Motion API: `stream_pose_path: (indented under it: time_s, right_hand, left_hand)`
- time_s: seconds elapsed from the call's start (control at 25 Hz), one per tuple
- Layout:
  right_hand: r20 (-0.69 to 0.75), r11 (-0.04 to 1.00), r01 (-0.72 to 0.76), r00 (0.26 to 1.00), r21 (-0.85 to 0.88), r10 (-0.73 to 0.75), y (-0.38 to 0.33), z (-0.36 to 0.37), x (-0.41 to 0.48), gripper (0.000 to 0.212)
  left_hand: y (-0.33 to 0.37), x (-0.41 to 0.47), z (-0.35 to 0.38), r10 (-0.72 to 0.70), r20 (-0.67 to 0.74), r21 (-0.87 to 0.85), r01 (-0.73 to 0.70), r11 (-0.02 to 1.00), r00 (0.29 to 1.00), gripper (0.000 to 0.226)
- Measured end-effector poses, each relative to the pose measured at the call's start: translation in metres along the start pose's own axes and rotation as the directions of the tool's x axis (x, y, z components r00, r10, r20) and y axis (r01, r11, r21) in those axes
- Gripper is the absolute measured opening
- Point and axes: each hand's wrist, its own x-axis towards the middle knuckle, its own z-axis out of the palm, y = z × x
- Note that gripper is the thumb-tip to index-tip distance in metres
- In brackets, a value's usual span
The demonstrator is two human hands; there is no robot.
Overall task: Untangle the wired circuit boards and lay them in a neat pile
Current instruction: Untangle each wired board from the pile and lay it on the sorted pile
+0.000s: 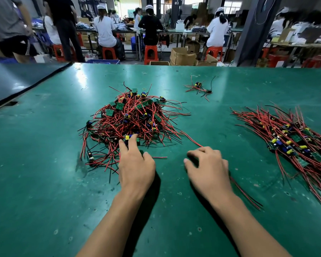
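Observation:
A tangled heap of small green circuit boards with red and black wires (132,117) lies at the middle of the green table (44,182). My left hand (135,166) reaches to the heap's near edge, and two straight fingers touch a board with yellow and blue parts (127,137). My right hand (208,167) is curled over a red wire pair (191,140) that runs in under its fingers and out past the wrist; any board on it is hidden. On the right lies an aligned pile of wired boards (293,145).
A small separate cluster of wired boards (198,87) lies farther back on the table. A dark panel (17,80) covers the table's far left corner. Beyond the far edge are cardboard boxes, red stools and seated workers at benches.

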Motion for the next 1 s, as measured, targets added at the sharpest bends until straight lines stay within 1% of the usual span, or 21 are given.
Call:
stream_pose_path:
  time_s: [0.08,0.16,0.2,0.24,0.36,0.44,0.52,0.64,0.68,0.84,1.0]
  right_hand:
    - [-0.035,0.985,-0.159,0.987,-0.061,0.157,0.016,-0.01,0.009,0.035]
    - [-0.039,0.97,-0.231,0.973,-0.072,0.229,0.023,-0.014,0.012,0.04]
    - [-0.03,0.973,-0.22,0.975,-0.066,0.219,0.023,-0.013,0.012,0.041]
    - [-0.018,0.983,-0.179,0.984,-0.051,0.178,0.02,-0.01,0.011,0.04]
    - [0.025,0.999,0.012,1.0,0.047,-0.013,0.006,0.002,0.004,0.036]
    - [0.035,0.99,0.079,0.996,0.115,-0.083,0.001,0.006,0.002,0.031]
    - [0.022,0.983,0.088,0.995,0.162,-0.093,0.002,0.006,0.003,0.025]
    - [0.017,0.974,0.08,0.996,0.213,-0.085,0.006,0.006,0.006,0.019]
    - [0.02,0.972,0.079,0.996,0.22,-0.086,0.006,0.006,0.006,0.018]
    - [0.03,0.968,0.078,0.996,0.24,-0.088,0.007,0.005,0.005,0.015]
    - [0.04,0.966,0.072,0.996,0.25,-0.085,0.007,0.003,0.005,0.014]
  left_hand:
    - [-0.001,0.001,-0.001,-0.017,0.017,0.006,0.017,1.0,1.0,0.061]
    - [-0.003,0.0,0.0,0.017,0.024,0.02,-0.017,1.0,1.0,0.058]
    - [-0.004,-0.001,0.0,0.049,0.02,0.023,-0.05,0.998,0.999,0.055]
    - [-0.005,-0.002,0.001,0.08,0.006,0.02,-0.08,0.997,0.997,0.051]
    - [-0.007,-0.003,0.001,0.118,-0.043,-0.007,-0.119,0.993,0.992,0.043]
    - [-0.005,-0.004,0.001,0.142,-0.046,-0.005,-0.142,0.99,0.989,0.043]
    - [-0.004,-0.006,0.0,0.135,-0.038,0.05,-0.133,0.99,0.99,0.042]
    - [-0.004,-0.007,-0.007,0.088,-0.035,0.198,-0.08,0.977,0.995,0.037]
    - [-0.004,-0.007,-0.01,0.077,-0.042,0.209,-0.067,0.976,0.996,0.036]
    - [-0.007,-0.001,-0.016,0.059,-0.067,0.162,-0.048,0.986,0.996,0.037]
    - [-0.017,0.005,-0.014,0.082,-0.081,0.104,-0.073,0.992,0.993,0.027]
